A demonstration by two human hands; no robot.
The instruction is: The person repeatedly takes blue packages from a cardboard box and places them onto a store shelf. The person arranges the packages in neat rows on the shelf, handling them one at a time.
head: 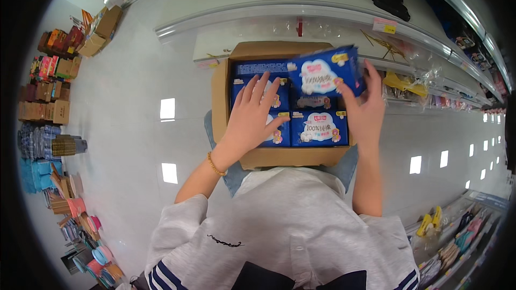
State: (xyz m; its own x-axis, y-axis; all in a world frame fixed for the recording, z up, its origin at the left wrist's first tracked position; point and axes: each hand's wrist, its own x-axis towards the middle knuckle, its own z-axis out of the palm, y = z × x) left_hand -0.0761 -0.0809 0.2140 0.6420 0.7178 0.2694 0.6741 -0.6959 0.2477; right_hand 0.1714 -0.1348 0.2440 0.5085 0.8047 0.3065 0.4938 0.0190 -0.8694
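An open cardboard box (296, 158) stands in front of my lap, filled with blue plastic-wrapped packs of sanitary pads. My right hand (369, 106) grips one blue pack (322, 73) by its right end, thumb on the front and fingers behind. That pack is tilted and lifted above the others at the box's back right. Fingers spread, my left hand (254, 119) lies over the packs on the left side and partly hides them; whether it presses on them I cannot tell. A front-right pack (319, 129) lies flat in the box, in plain sight.
Beyond the box run shelves (258, 10) with price tags. A black item (390, 4) and a yellow plastic item (405, 84) lie on them. Stacked cardboard boxes (44, 110) line the far left. Racks with goods (459, 241) stand at lower right.
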